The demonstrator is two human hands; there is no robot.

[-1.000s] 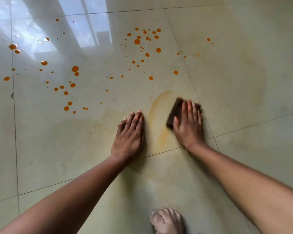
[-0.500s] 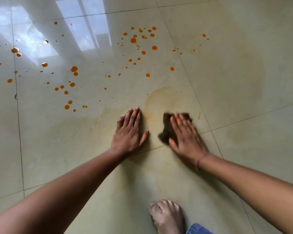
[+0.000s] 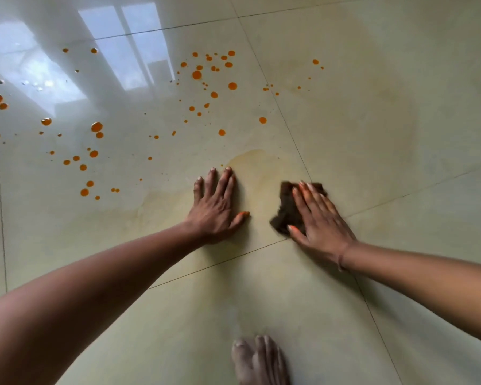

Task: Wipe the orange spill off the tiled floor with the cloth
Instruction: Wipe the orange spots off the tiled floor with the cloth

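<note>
Orange droplets (image 3: 197,75) are scattered over the glossy pale tiled floor (image 3: 372,134), thickest at the upper middle and the left. A faint yellowish smear (image 3: 257,168) stains the tile just beyond my hands. My right hand (image 3: 321,220) lies flat on a dark brown cloth (image 3: 285,209) and presses it to the floor; the cloth sticks out on the hand's left side. My left hand (image 3: 215,209) rests flat on the tile beside it, fingers spread, holding nothing.
My bare foot (image 3: 258,359) stands at the bottom middle, close behind my hands. Grout lines cross the floor under and right of the cloth. A bright window reflection (image 3: 117,51) glares on the tiles at the upper left.
My right hand has pulled the cloth back toward me and then slid it a little to the right, leaving a yellowish smear. The left hand has stayed planted.
</note>
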